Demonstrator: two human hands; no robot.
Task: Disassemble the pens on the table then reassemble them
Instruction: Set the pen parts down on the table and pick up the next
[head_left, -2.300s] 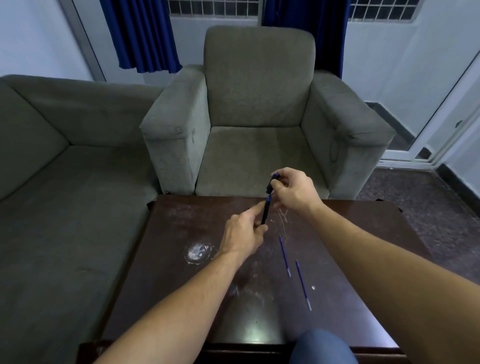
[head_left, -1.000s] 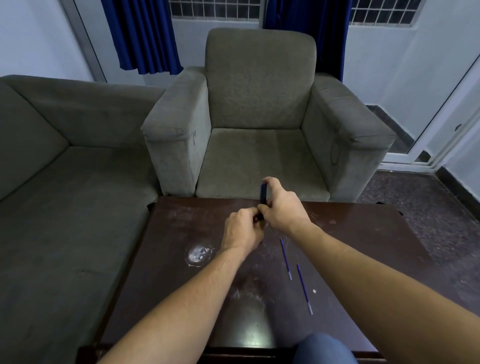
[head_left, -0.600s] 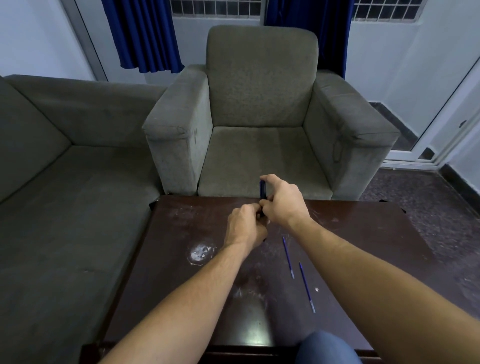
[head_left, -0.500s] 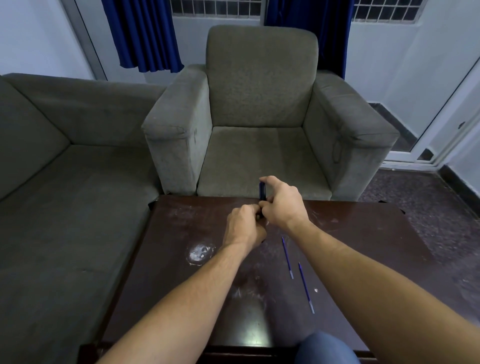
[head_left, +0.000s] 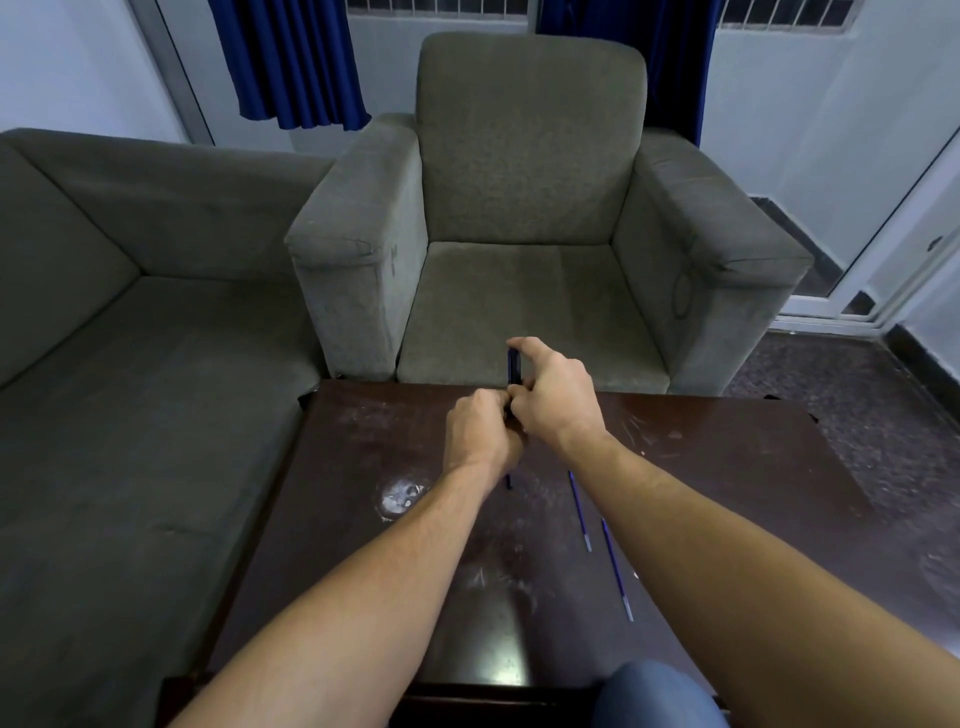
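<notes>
A dark blue pen (head_left: 514, 366) stands nearly upright over the far part of the dark wooden table (head_left: 727, 457). My right hand (head_left: 556, 395) grips its upper half, forefinger on the top end. My left hand (head_left: 480, 434) grips the lower half, and the two hands touch. A thin dark tip pokes out below my left hand. The pen's middle is hidden by my fingers. Two thin blue refills (head_left: 579, 512) (head_left: 615, 569) lie side by side on the table to the right, partly under my right forearm.
A grey armchair (head_left: 519, 234) stands just beyond the table's far edge, and a grey sofa (head_left: 130, 338) runs along its left side. A whitish stain (head_left: 400, 496) marks the tabletop left of my left arm. My knee (head_left: 654, 696) shows at the near edge.
The hands have come together on the pen and turned it from tilted to nearly upright. A thin tip now shows below my left hand. The refills have not moved.
</notes>
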